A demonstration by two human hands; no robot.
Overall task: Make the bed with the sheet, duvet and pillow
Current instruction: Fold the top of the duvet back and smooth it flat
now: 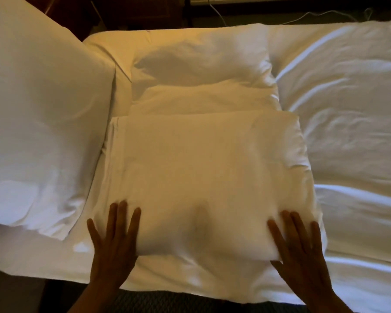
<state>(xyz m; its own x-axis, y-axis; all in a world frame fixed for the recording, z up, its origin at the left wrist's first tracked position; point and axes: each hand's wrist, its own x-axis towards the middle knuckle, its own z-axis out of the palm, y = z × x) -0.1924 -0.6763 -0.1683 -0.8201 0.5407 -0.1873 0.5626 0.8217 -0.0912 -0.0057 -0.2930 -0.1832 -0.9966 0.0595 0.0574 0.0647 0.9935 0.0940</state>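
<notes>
On the near edge of the bed, a white pillow (203,177) is pressed down by both hands. The left hand (113,249) is laid flat on the pillow's near left corner, its fingers straight and spread apart, nothing being gripped. The right hand (303,251) is laid flat on the near right corner in the same manner, fingers straight and slightly fanned, palm down on the fabric. Slight blur is seen on the fingertips of both hands.

The pressed pillow is placed lengthwise toward the far side of the bed, and beyond it two more pillows (201,77) are seen, one behind the other, touching each other. A larger white pillow (43,114) is stood or propped at the left, just beside the pressed one, with its lower corner resting on the sheet (32,256). The sheet is spread under the pillows and is draped over the near edge of the mattress. To the right, a wrinkled white duvet (348,109) is spread over the bed, its edge lying against the right side of the pillows. A thin white cable (325,13) is seen on the dark floor beyond the bed.
</notes>
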